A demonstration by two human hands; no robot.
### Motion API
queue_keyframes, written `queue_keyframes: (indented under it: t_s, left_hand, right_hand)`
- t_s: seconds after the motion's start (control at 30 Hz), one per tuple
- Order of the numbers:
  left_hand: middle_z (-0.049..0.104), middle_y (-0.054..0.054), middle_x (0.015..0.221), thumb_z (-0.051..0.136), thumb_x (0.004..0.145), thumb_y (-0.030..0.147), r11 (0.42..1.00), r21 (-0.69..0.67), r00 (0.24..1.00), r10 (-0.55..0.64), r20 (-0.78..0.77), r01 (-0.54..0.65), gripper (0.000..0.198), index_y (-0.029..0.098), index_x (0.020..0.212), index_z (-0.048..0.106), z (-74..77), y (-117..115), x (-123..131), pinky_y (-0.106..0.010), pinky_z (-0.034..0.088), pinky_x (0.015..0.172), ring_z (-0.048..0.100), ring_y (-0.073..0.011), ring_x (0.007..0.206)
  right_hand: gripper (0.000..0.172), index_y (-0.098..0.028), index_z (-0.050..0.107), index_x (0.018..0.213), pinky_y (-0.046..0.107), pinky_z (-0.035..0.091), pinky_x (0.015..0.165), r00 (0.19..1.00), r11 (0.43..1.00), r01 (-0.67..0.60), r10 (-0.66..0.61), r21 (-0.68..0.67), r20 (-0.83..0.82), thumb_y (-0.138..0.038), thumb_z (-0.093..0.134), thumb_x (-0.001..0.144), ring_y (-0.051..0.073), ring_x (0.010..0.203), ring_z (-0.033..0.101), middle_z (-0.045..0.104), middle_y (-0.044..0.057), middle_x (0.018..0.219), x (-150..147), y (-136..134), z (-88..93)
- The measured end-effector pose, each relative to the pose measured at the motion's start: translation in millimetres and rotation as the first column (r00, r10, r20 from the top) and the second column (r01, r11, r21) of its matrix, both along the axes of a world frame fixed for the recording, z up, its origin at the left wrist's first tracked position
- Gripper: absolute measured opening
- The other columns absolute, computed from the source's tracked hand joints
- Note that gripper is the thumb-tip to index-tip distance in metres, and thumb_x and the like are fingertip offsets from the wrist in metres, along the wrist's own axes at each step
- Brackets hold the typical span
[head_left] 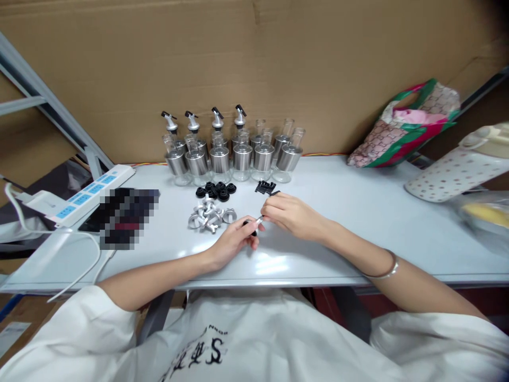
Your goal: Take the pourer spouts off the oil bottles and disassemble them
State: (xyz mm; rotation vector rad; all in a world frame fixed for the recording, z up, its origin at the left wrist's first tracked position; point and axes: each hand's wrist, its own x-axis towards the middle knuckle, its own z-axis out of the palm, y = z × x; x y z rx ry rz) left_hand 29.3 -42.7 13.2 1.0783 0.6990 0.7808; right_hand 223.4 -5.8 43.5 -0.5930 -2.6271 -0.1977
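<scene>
Along the back of a grey bench [338, 185], twelve bottles [220, 159] are lined up; four are topped with spouts [193, 123], eight left bare, so about a third seems done. In front, a small part [257, 223] is clamped in the left hand [234, 236] and pinched by the right hand [292, 212]. Silver tops [214, 220], black stoppers [224, 195] and smaller black levers [265, 187] are left loose beyond the hands.

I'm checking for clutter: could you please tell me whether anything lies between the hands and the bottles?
Yes: silver parts and black stoppers lie between the left hand and the bottles; black pieces between the right hand and them.
</scene>
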Motion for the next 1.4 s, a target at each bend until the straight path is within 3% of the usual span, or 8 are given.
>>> queue_keyframes:
  t_s: [0.27, 0.43, 0.6, 0.7, 0.83, 1.03, 1.17, 1.4]
  left_hand:
    - [0.053, 0.003, 0.062, 0.06, 0.077, 0.057, 0.984, 0.159, 0.991, -0.062, -0.122, 0.081, 0.041, 0.019, 0.08, 0.046, -1.4, -2.8, -2.7, -0.026, 0.035, 0.069, 0.047, -0.0111, 0.064]
    - [0.056, 0.002, 0.065, 0.058, 0.081, 0.053, 0.979, 0.177, 0.982, -0.066, -0.175, 0.097, 0.037, 0.019, 0.088, 0.045, 4.8, -7.5, -3.5, -0.028, 0.037, 0.074, 0.05, -0.0119, 0.068]
    - [0.058, 0.0, 0.076, 0.06, 0.077, 0.057, 0.986, 0.095, 0.99, -0.132, -0.041, 0.135, 0.043, 0.018, 0.09, 0.046, 1.3, -4.2, -2.6, -0.03, 0.041, 0.071, 0.057, -0.0133, 0.068]
    - [0.054, 0.002, 0.069, 0.059, 0.078, 0.055, 0.983, 0.087, 0.985, -0.159, -0.06, 0.164, 0.044, 0.016, 0.096, 0.049, -0.5, -1.9, -2.7, -0.028, 0.04, 0.065, 0.054, -0.0107, 0.059]
    - [0.05, 0.005, 0.061, 0.063, 0.078, 0.048, 0.978, 0.157, 0.984, -0.119, -0.129, 0.139, 0.04, 0.016, 0.099, 0.05, 1.0, -1.5, -2.4, -0.025, 0.037, 0.064, 0.048, -0.0086, 0.056]
    - [0.053, 0.003, 0.068, 0.066, 0.074, 0.046, 0.977, 0.183, 0.984, -0.081, -0.157, 0.109, 0.042, 0.016, 0.098, 0.05, 3.8, -2.5, -0.6, -0.025, 0.039, 0.066, 0.052, -0.0102, 0.063]
    - [0.054, 0.001, 0.068, 0.061, 0.079, 0.051, 0.969, 0.197, 0.98, -0.122, -0.156, 0.152, 0.041, 0.016, 0.093, 0.048, 4.7, -5.3, -2.0, -0.027, 0.041, 0.068, 0.053, -0.0112, 0.065]
    - [0.055, 0.0, 0.067, 0.042, 0.079, 0.071, 0.97, 0.179, 0.985, -0.171, 0.01, 0.167, 0.056, 0.016, 0.091, 0.044, -5.0, -5.2, -4.1, -0.028, 0.043, 0.064, 0.056, -0.0123, 0.06]
  right_hand:
    - [0.035, -0.018, 0.049, 0.071, 0.026, 0.034, 0.063, 0.999, 0.999, 0.012, -0.01, 0.038, -0.03, -0.025, 0.029, 0.099, 0.013, 0.053, 0.039, 0.052, 0.001, 0.061, -1.6, -2.9, -5.0]
    - [0.037, -0.017, 0.049, 0.07, 0.026, 0.031, 0.056, 0.998, 0.998, 0.07, -0.07, -0.004, -0.003, -0.025, 0.027, 0.099, 0.013, 0.049, 0.039, 0.052, 0.0, 0.057, -2.5, -3.5, -7.4]
    - [0.036, -0.017, 0.051, 0.076, 0.025, 0.034, 0.058, 0.998, 0.999, 0.046, -0.046, -0.006, -0.049, -0.027, 0.026, 0.1, 0.013, 0.054, 0.045, 0.057, 0.003, 0.064, -0.9, -1.2, -6.3]
    - [0.032, -0.017, 0.052, 0.08, 0.025, 0.036, 0.06, 0.995, 0.999, 0.041, -0.042, -0.007, -0.09, -0.029, 0.03, 0.099, 0.014, 0.06, 0.049, 0.059, 0.004, 0.069, 1.5, 0.4, -2.9]
    - [0.032, -0.018, 0.051, 0.077, 0.024, 0.035, 0.058, 0.995, 0.997, 0.061, -0.065, -0.055, -0.072, -0.027, 0.03, 0.099, 0.013, 0.057, 0.046, 0.056, 0.002, 0.067, 3.0, 0.0, 0.4]
    - [0.033, -0.018, 0.047, 0.07, 0.023, 0.032, 0.056, 0.993, 0.992, 0.072, -0.081, -0.107, -0.085, -0.025, 0.031, 0.097, 0.012, 0.052, 0.041, 0.05, 0.0, 0.06, 0.4, -2.6, 0.5]
    - [0.035, -0.019, 0.043, 0.066, 0.023, 0.031, 0.054, 0.993, 0.987, 0.069, -0.083, -0.144, -0.09, -0.023, 0.029, 0.098, 0.011, 0.049, 0.037, 0.046, -0.001, 0.056, -1.1, -1.2, -3.0]
    - [0.036, -0.019, 0.042, 0.071, 0.022, 0.034, 0.054, 0.978, 0.974, 0.018, -0.064, -0.227, -0.198, -0.032, 0.024, 0.1, 0.011, 0.054, 0.04, 0.046, -0.001, 0.061, -2.4, -0.6, -6.9]
